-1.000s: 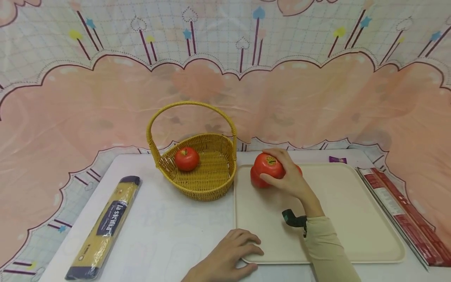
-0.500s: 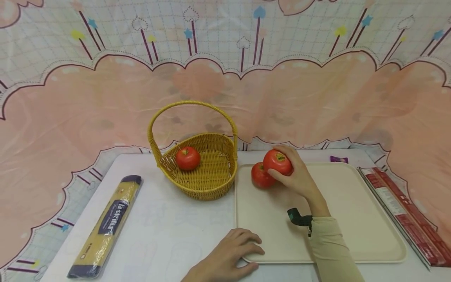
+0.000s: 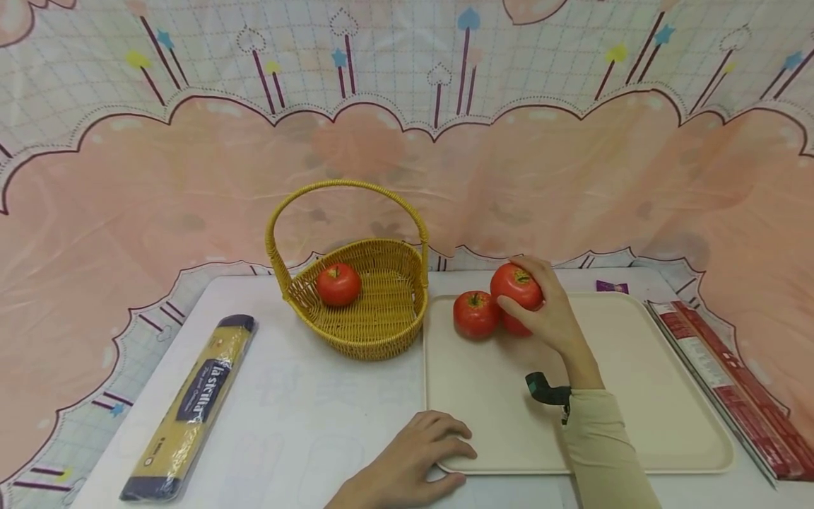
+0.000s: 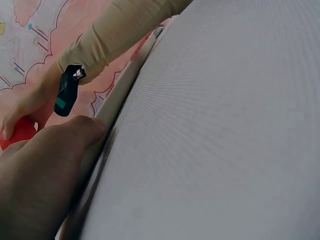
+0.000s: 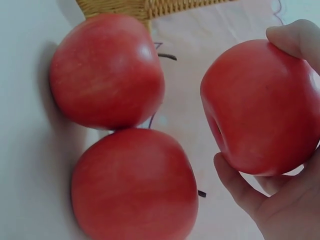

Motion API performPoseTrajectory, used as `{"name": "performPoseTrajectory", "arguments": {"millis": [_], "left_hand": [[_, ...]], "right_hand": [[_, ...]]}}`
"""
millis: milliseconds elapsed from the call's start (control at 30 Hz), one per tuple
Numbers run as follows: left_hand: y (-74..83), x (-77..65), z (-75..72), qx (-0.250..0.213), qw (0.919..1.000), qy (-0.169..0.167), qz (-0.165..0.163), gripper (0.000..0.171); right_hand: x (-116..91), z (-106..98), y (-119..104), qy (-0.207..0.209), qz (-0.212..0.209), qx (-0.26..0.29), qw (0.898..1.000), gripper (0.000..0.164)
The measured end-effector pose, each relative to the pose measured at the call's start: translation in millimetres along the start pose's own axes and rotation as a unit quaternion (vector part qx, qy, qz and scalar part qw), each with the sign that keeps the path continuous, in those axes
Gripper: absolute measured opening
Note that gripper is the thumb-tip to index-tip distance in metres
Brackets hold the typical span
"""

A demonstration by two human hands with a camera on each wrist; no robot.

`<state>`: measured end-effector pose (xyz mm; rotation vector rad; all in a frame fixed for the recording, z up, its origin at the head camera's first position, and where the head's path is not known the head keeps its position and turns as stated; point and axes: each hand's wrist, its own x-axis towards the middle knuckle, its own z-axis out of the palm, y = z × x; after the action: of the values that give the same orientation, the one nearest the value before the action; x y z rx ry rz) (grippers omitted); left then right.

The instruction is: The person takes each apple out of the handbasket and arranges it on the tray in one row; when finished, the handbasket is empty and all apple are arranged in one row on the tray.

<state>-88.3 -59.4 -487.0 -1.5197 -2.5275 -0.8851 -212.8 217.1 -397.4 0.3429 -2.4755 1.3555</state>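
My right hand (image 3: 550, 311) grips a red apple (image 3: 514, 284) between thumb and fingers, above the cream tray (image 3: 610, 396). Two more red apples stand side by side at the tray's back left. The left one (image 3: 474, 314) shows whole in the head view, while the right one (image 3: 516, 326) is partly hidden behind the held apple and hand. In the right wrist view, the held apple (image 5: 262, 107) is apart from the two tray apples (image 5: 107, 70), whose stems show. My left hand (image 3: 413, 456) rests at the tray's near left corner, fingers over the rim.
A yellow wicker basket (image 3: 375, 350) with a tall handle stands left of the tray, with one red apple (image 3: 339, 285) inside. A spaghetti pack (image 3: 187, 410) lies far left. Along the right lies a long red packet (image 3: 731, 389). A small purple wrapper (image 3: 612, 287) is behind the tray.
My right hand has carried the held apple rightward, from over the left tray apple to over the right one, uncovering the left. The left hand stays in place.
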Motion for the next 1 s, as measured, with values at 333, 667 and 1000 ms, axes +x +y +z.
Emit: {"name": "performPoseTrajectory", "arguments": {"millis": [333, 667, 1000], "left_hand": [[0.6, -1.0, -0.1, 0.010, 0.9999, 0.007, 0.007, 0.023], [-0.5, -0.6, 1.7, 0.022, 0.9995, 0.014, 0.019, 0.024], [-0.6, 1.1, 1.7, 0.025, 0.9996, 0.007, 0.013, 0.024]], "right_hand": [[-7, -9, -21, 0.015, 0.021, 0.003, 1.000, 0.059], [-3, -14, 12, 0.040, 0.035, -0.002, 0.999, 0.061], [-4, -24, 18, 0.057, 0.056, -0.022, 0.997, 0.062]]}}
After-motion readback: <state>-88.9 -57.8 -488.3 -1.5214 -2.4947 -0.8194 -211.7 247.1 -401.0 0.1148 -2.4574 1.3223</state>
